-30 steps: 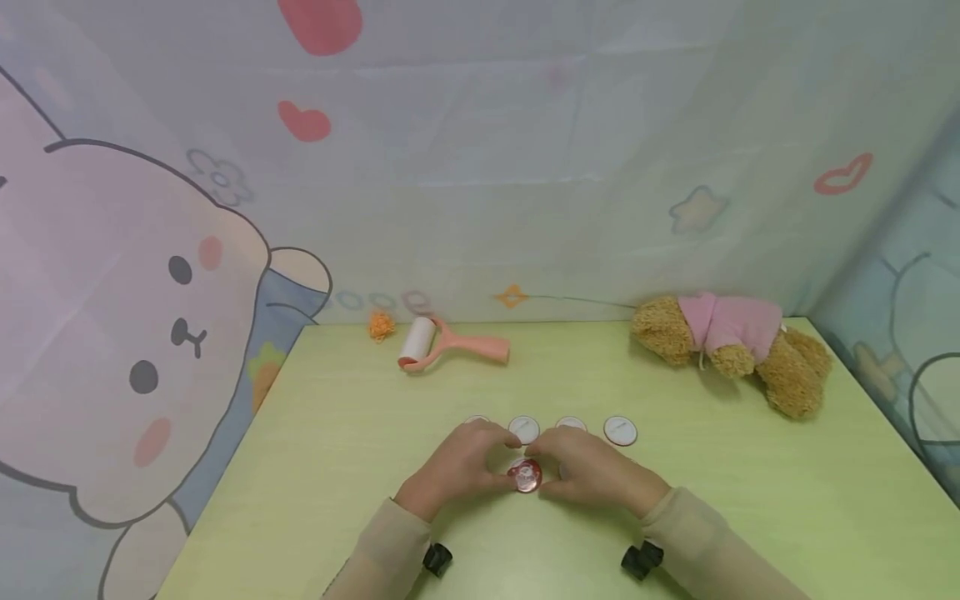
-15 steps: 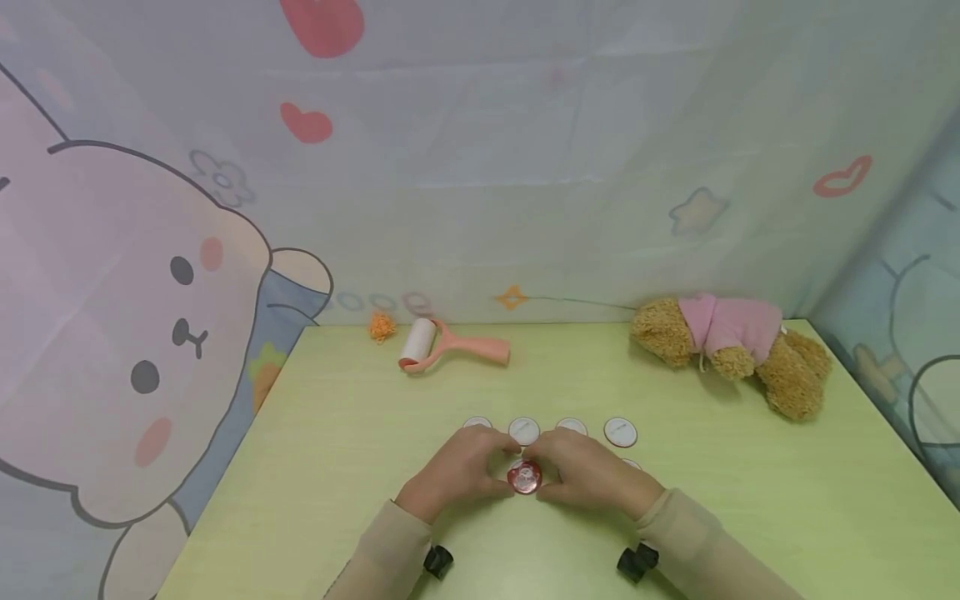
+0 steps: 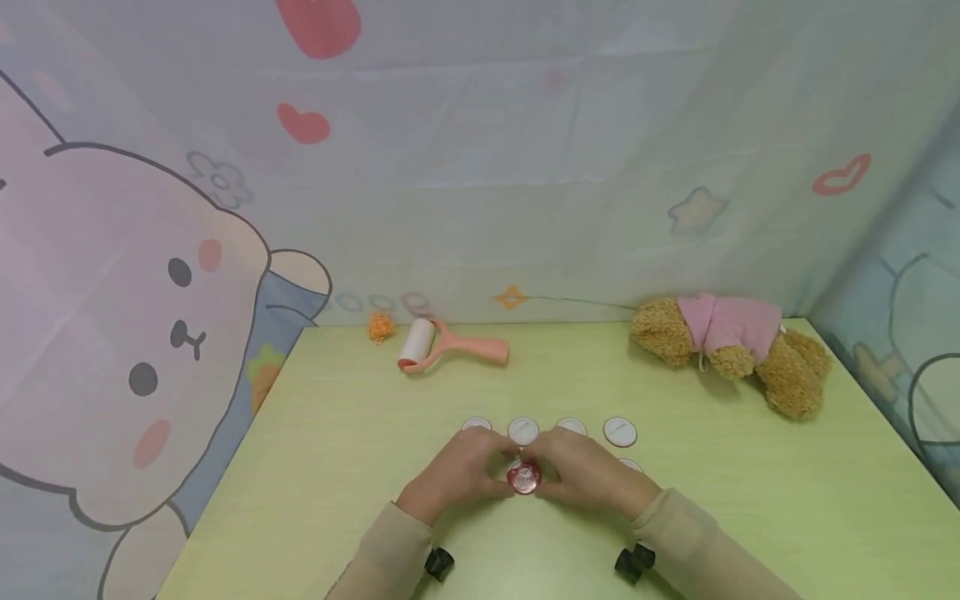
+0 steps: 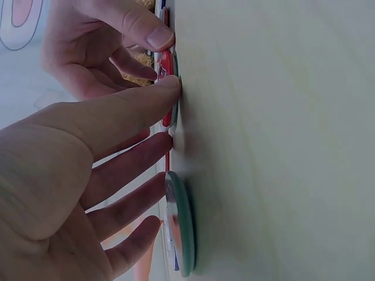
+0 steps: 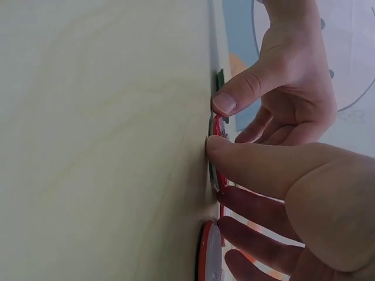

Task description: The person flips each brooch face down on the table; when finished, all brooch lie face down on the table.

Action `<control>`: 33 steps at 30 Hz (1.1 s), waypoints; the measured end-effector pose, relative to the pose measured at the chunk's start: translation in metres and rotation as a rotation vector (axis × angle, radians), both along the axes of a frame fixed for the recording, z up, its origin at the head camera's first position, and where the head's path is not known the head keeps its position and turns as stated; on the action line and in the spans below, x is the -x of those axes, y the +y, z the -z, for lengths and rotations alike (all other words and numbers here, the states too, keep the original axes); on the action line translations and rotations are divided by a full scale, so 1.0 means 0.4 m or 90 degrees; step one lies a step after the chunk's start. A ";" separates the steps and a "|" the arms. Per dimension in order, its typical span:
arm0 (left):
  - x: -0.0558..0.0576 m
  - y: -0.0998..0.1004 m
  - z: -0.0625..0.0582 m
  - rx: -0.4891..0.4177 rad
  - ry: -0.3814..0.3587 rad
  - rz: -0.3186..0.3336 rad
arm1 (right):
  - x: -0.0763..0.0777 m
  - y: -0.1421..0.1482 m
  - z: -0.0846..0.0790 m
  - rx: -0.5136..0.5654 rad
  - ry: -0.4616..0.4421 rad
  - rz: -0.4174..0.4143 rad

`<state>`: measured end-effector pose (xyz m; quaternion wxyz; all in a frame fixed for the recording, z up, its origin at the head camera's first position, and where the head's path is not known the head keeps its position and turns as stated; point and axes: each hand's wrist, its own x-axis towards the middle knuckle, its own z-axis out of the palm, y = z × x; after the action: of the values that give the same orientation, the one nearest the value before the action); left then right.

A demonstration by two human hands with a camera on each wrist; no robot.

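Observation:
In the head view a shiny red button badge (image 3: 523, 477) lies between both hands, face up. My left hand (image 3: 457, 473) holds its left edge between curved thumb and forefinger. My right hand (image 3: 592, 475) does likewise on the right edge. Both wrist views show a green rim under the red badge (image 5: 220, 126), against the tabletop. Beneath my left hand's outer fingers stands a green-rimmed badge (image 4: 183, 225), low in the left wrist view. A red-rimmed badge (image 5: 209, 252) lies near the right hand's lower fingers.
Behind the hands runs a row of white badge backs (image 3: 620, 432) with pins. Another white back (image 3: 632, 464) shows partly behind the right hand. Farther off are an orange-handled lint roller (image 3: 457, 343), an orange tuft (image 3: 381, 327) and a teddy bear (image 3: 720, 342) in pink.
My right hand has shifted slightly left, closing in on the red badge, and uncovered part of a white badge back behind it. The left hand stays almost still.

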<state>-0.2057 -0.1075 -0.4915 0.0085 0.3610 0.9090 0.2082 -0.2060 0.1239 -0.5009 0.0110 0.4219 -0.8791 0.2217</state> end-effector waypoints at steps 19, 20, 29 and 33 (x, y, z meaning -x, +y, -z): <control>-0.001 0.001 0.011 0.014 0.003 0.008 | -0.005 -0.007 -0.001 0.005 -0.015 -0.003; -0.001 0.001 0.012 0.012 0.004 0.009 | -0.006 -0.007 0.000 0.004 -0.014 -0.003; -0.004 0.001 0.010 0.030 0.008 0.010 | -0.003 -0.007 0.003 0.000 0.003 -0.006; -0.006 0.001 0.009 0.030 0.004 0.005 | 0.000 -0.007 0.003 0.001 0.001 -0.008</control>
<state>-0.2033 -0.1072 -0.4951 0.0151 0.3651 0.9121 0.1858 -0.2060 0.1211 -0.5019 0.0104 0.4275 -0.8761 0.2224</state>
